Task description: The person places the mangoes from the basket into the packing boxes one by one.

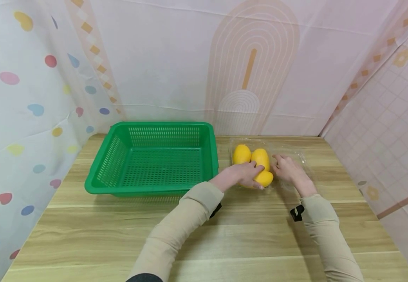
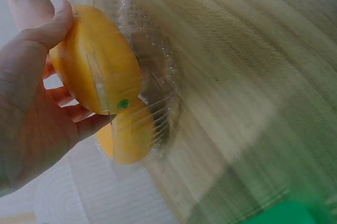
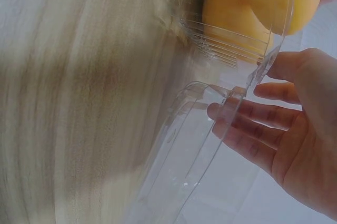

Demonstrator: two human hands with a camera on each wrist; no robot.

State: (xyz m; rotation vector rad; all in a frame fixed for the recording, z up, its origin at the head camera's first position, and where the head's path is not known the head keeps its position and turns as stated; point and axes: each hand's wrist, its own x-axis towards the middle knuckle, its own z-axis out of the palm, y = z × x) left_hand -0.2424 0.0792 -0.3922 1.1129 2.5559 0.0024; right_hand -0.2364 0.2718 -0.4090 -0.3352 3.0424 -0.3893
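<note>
Several yellow mangoes sit in a clear plastic clamshell box (image 1: 237,140) on the table. My left hand (image 1: 247,174) grips the near-right mango (image 1: 264,179), thumb on one side and fingers curled round the other. In the left wrist view that mango (image 2: 100,63) has a small green spot and stands partly behind the box's clear wall. Two more mangoes (image 1: 241,153) lie behind it. My right hand (image 1: 289,169) pinches the box's hinge edge (image 3: 259,74) between thumb and forefinger, its other fingers against the opened lid (image 3: 197,150). What lies under my left palm is hidden.
A green plastic basket (image 1: 212,156) with slotted walls stands left of the box, close to my left forearm. The wooden table (image 1: 225,243) meets a patterned cloth backdrop (image 1: 161,78) behind and at both sides.
</note>
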